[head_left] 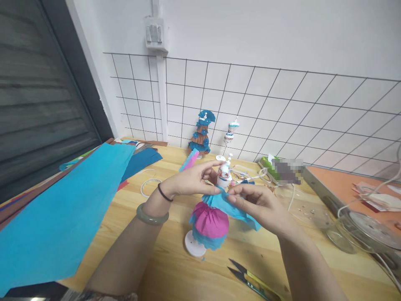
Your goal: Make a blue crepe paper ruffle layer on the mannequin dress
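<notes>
Left hand point(199, 177) is pinched in close, thumb on the gathered top edge of a light-blue crepe-paper strip point(242, 211) at the waist of a small white dress form with a knobbed top point(224, 172), fingers curled by its torso. Right hand point(261, 205) has thumb and forefinger nipped narrow on the same strip, just right of the form; loose tail hangs lower right of it. My read: small even folds, fed one by one under the left thumb, should sit better than one big bunch. Hold the edge level at the waist, go light on tension (crepe likely stretches or tears), leave the lower edge free to flare over the puffed magenta paper skirt point(211, 221) below. Can't tell if the round white disc base point(193, 244) sits flat, so brace the form while pulling. Yellow-handled metal snips point(247, 278) lie open in front of the form; mind the tail near the blades. Left of the form, a thin white ring point(142, 188); farther left, a large light-blue paper sheet point(69, 200). Behind the form, a tiered brown and dark-blue paper dress point(201, 136), handy as a fold reference.
</notes>
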A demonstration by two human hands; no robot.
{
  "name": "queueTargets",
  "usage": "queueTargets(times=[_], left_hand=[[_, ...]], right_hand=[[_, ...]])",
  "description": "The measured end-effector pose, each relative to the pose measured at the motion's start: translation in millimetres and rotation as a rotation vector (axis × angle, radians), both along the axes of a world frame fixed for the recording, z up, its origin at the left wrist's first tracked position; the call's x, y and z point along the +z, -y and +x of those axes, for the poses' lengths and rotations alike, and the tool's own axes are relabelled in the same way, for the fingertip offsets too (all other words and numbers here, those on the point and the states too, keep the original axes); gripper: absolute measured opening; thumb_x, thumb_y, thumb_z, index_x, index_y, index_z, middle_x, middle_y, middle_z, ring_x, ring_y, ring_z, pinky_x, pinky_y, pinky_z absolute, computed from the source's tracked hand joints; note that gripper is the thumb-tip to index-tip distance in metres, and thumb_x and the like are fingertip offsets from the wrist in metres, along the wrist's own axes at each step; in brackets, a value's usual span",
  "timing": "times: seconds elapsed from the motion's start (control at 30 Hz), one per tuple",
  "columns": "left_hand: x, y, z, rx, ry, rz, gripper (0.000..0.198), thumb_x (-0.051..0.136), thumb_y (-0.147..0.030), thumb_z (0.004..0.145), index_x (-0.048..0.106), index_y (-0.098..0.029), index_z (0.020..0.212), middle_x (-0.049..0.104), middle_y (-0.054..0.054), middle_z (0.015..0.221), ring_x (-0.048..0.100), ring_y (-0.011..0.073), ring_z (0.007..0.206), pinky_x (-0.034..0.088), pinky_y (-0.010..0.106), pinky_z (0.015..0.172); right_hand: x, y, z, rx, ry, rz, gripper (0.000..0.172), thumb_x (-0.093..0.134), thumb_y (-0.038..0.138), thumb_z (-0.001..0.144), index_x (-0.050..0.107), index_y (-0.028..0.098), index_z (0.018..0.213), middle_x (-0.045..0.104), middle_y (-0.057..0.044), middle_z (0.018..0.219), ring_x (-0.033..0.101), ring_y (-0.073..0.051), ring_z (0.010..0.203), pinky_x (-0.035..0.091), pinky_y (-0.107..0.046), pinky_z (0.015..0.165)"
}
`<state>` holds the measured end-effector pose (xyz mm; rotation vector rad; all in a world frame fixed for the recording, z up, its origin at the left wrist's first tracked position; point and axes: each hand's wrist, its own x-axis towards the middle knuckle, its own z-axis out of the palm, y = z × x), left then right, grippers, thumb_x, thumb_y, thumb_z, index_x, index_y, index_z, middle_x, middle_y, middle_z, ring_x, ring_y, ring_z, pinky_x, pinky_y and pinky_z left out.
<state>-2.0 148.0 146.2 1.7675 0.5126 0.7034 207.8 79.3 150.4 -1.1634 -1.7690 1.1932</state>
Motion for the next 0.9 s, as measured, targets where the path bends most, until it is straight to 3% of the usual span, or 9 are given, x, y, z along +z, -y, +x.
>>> queueTargets(times=[0.33,0.57,0.9], left_hand=[[4.1,4.7,1.4,0.002,-0.012,-0.066,0.082,0.071,-0.017,0.070,0.033,-0.022,0.142,0.055,0.006,0.101,0.056,0.0165,0.093,0.047,0.036,0.080],[3.9,4.9,2.4,-0.008,-0.008,-0.022,0.077,0.068,-0.016,0.073,0.034,-0.022,0.141,0.057,0.005,0.097,0.056,0.0166,0.095,0.046,0.036,0.082],[0.3,2.1,1.8,-0.055,0.049,-0.028,0.074,0.068,-0.021,0.076,0.035,-0.023,0.142,0.057,0.005,0.099,0.054,0.0170,0.094,0.046,0.036,0.082]], right_hand=[[1.8,2.8,-8.4,-0.148,0.108,0.188,0.031,0.066,0.050,0.077,0.071,0.020,0.078,0.069,-0.006,0.078,0.056,-0.017,0.068,0.045,-0.029,0.062],[3.1,6.0,-12.8,-0.254,0.186,0.253,0.029,0.066,0.048,0.076,0.069,0.019,0.075,0.064,-0.002,0.063,0.049,-0.014,0.054,0.038,-0.025,0.048],[5.4,5.7,-14.8,-0.252,0.188,0.218,0.036,0.065,0.054,0.074,0.068,0.019,0.069,0.062,-0.002,0.060,0.048,-0.013,0.052,0.037,-0.025,0.047]])
